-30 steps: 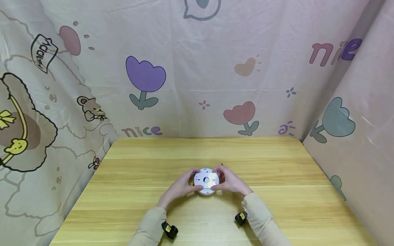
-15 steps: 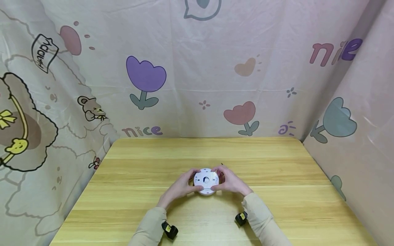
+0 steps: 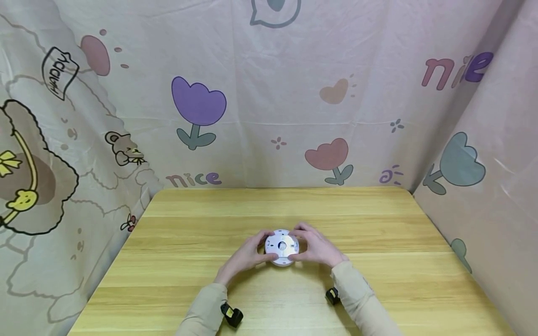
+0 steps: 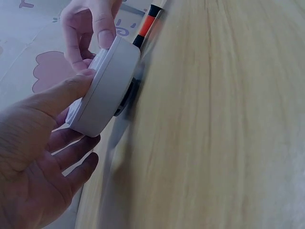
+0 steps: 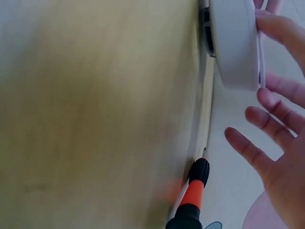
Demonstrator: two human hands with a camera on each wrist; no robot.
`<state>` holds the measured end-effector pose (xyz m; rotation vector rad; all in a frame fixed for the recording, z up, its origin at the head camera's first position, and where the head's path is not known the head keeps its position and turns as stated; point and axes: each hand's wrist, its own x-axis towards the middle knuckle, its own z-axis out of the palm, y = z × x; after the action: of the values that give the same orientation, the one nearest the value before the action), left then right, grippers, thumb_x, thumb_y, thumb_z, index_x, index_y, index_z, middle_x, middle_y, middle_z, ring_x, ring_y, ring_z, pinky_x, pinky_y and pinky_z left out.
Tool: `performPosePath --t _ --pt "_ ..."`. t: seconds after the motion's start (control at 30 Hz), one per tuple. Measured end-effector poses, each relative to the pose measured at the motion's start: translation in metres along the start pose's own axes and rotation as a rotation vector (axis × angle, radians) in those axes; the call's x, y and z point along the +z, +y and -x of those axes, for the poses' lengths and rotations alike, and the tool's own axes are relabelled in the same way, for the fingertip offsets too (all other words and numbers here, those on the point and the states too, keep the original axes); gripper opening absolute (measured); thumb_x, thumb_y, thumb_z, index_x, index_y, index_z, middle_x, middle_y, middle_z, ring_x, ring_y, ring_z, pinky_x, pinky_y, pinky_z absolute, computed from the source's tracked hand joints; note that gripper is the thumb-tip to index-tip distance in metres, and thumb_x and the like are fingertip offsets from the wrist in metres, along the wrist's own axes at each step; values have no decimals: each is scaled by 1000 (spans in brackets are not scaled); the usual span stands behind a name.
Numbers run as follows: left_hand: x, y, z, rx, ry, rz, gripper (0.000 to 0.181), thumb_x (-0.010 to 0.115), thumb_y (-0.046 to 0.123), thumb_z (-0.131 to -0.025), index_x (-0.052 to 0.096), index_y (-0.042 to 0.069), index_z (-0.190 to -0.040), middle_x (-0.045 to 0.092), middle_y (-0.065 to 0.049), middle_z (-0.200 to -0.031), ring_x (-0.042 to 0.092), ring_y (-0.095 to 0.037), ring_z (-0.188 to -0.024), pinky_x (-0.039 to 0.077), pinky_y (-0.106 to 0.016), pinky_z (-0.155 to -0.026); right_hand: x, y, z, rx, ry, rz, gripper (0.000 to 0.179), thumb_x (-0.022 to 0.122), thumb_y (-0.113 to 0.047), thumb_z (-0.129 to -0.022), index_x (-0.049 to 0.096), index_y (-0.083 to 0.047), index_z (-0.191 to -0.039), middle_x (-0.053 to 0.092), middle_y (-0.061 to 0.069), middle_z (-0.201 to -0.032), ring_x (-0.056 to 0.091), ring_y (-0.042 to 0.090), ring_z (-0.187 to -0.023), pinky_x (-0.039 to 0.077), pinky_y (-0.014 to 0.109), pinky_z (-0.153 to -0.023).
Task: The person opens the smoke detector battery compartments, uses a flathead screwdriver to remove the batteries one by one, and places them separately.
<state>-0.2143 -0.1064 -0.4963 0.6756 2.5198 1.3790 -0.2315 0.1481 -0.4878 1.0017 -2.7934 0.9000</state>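
Note:
Between both hands is a round white smoke detector point(image 3: 276, 251), its slotted plate with a central hole turned up. In the left wrist view its white side point(image 4: 108, 93) is tilted, and a dark part shows beneath, close over the table. My left hand point(image 3: 250, 254) grips the left rim, thumb on the near face and fingers round the far side. Opposite it, my right hand point(image 3: 317, 247) pinches the right rim with thumb and forefinger; in the right wrist view its other fingers point(image 5: 248, 148) spread away from the detector.
A screwdriver with an orange and black handle point(image 5: 193, 191) lies on the wooden table point(image 3: 201, 219) close to the right hand; in the head view the hand hides it. A printed cloth point(image 3: 269, 93) hangs behind and along both sides.
My right wrist and forearm have shifted slightly right, and the right fingers have lifted a little at the far rim. The left hand and the smoke detector stay nearly in place.

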Motion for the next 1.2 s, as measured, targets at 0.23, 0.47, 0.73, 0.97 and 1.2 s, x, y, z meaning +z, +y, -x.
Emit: performPosePath --t 0.23,0.47,0.73,0.97,1.2 --pt "1 0 0 0 -6 -13 71 78 36 -87 47 9 -145 54 -16 -149 50 -33 -140 38 -54 -120 -3 1 0 -40 -6 73 60 88 -40 -72 70 -11 -122 63 -1 -116 61 13 -107 58 38 -97" --pt "1 -1 0 14 5 -21 84 80 37 -85 40 5 -151 51 -19 -152 52 -35 -139 39 -54 -120 -4 1 0 -44 24 76 61 89 -42 -71 71 -9 -119 65 1 -114 63 17 -106 58 41 -95" --pt "2 -2 0 10 8 -23 95 81 39 -84 31 0 -155 48 -20 -154 50 -35 -140 38 -54 -120 -4 2 2 -31 60 73 57 88 -42 -71 72 -11 -116 66 -2 -110 64 15 -102 59 37 -93" --pt "3 -3 1 1 8 -26 99 82 39 -83 27 1 -157 46 -21 -155 47 -36 -143 34 -55 -122 -6 3 7 -8 101 64 54 89 -40 -70 73 -13 -114 67 0 -112 64 16 -105 58 42 -96" --pt "4 -3 2 5 16 -24 100 83 38 -82 27 0 -157 46 -21 -154 47 -36 -143 32 -56 -123 -10 6 15 37 138 49 59 89 -40 -70 72 -10 -117 66 14 -129 61 34 -123 51 57 -107"
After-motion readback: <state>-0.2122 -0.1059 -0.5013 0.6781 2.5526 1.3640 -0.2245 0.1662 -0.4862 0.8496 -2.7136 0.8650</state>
